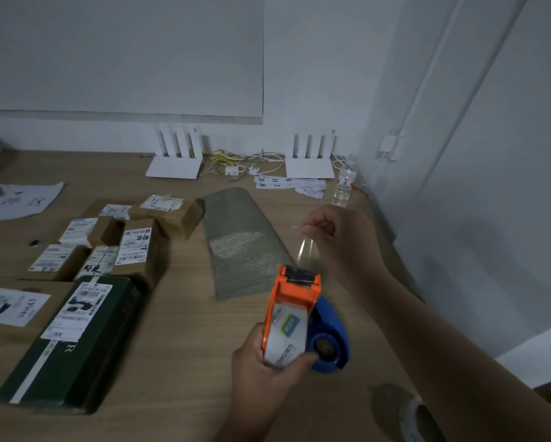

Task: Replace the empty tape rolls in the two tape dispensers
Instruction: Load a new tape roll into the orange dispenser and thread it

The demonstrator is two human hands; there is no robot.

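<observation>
Pinching the tape end (296, 228), the right hand (339, 237) hovers beyond the orange dispenser (295, 293) the left hand (264, 374) grips.

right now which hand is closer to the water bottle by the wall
Right. The right hand pinches the tape end just short of the water bottle; the left hand grips the orange dispenser far nearer the person.

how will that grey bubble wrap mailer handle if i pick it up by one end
Probably floppy: the grey bubble wrap mailer lies bowed on the table rather than flat. Likely light for its size, since it looks like thin air-cushioned film. Its glossy patch suggests it may be a bit slippery.
</observation>
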